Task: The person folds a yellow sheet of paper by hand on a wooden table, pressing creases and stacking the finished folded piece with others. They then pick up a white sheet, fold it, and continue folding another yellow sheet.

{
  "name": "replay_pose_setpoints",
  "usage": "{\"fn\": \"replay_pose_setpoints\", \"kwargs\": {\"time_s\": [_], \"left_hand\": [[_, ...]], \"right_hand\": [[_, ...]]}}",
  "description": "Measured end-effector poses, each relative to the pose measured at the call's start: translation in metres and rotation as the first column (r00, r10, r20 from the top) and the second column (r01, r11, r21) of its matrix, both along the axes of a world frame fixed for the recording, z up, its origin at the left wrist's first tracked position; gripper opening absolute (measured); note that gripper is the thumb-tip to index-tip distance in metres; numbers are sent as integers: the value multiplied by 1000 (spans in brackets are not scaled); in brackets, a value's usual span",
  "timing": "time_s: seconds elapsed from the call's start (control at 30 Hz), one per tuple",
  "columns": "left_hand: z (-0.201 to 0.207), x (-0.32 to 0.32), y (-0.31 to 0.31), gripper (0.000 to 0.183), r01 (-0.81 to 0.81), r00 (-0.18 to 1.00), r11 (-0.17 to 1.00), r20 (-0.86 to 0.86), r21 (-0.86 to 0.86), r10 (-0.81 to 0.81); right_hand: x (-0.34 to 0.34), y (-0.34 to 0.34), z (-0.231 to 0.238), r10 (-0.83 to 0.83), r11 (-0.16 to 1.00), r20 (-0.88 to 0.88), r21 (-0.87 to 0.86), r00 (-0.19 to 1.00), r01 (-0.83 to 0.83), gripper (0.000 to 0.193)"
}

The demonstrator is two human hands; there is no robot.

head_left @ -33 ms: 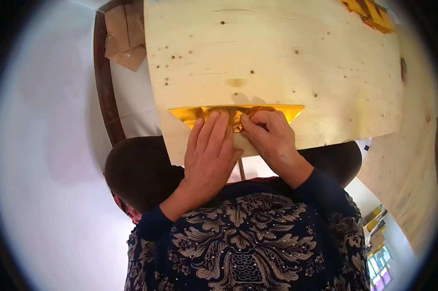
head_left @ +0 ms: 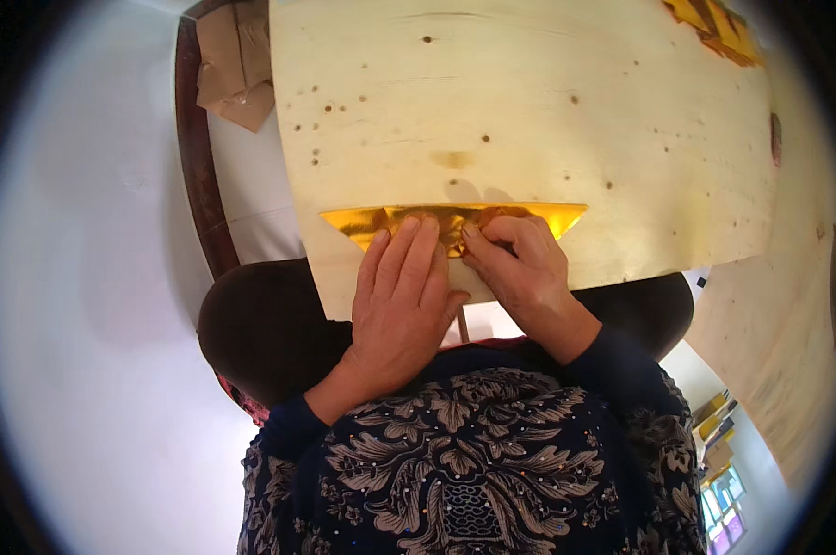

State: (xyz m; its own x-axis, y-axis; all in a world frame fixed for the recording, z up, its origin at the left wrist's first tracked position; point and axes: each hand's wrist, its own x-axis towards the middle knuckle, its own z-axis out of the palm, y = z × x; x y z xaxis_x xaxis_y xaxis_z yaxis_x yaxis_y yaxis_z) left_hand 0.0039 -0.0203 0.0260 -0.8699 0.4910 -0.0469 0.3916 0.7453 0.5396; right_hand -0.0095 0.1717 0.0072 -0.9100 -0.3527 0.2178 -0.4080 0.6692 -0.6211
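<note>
A shiny gold foil paper [head_left: 452, 220], folded into a long trapezoid with its wider edge away from me, lies near the front edge of the wooden board. Across its left half my left hand [head_left: 401, 282] rests flat, fingers stretched out and fingertips on the foil. My right hand [head_left: 527, 273] is closed at the right half, the index finger bent and the thumb pressed against the paper's middle. Its other fingers are curled under, and the foil beneath them is partly hidden. Between the two hands the foil looks creased.
The pale wooden board [head_left: 510, 92] with dark knots spans my lap. More gold foil pieces [head_left: 718, 32] lie at its far right corner, near a small reddish-brown object [head_left: 776, 139]. Brown cardboard [head_left: 237, 65] stands at the far left beside a dark curved wooden rail [head_left: 196, 139].
</note>
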Motion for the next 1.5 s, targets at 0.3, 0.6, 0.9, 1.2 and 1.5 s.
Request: {"fn": "replay_pose_setpoints", "kwargs": {"time_s": [0.3,0.6,0.9,1.2,1.5], "left_hand": [[7,-7,7,58,-24,999,984,-29,-174,19],[7,-6,11,54,-39,999,968,-40,-247,30],[4,-6,10,48,-47,995,976,-92,-211,28],[4,-12,1,74,64,997,998,-37,-10,-64],[-14,-8,14,95,49,996,999,-73,5,-48]], "right_hand": [[-1,3,2,23,1000,35,3,999,-23,43],[-2,4,15,116,991,57,-70,992,-112,47],[6,1,15,133,934,266,287,955,-211,86],[11,-1,7,112,900,173,400,978,-174,77],[13,-3,0,118,909,46,398,992,-126,69]]}}
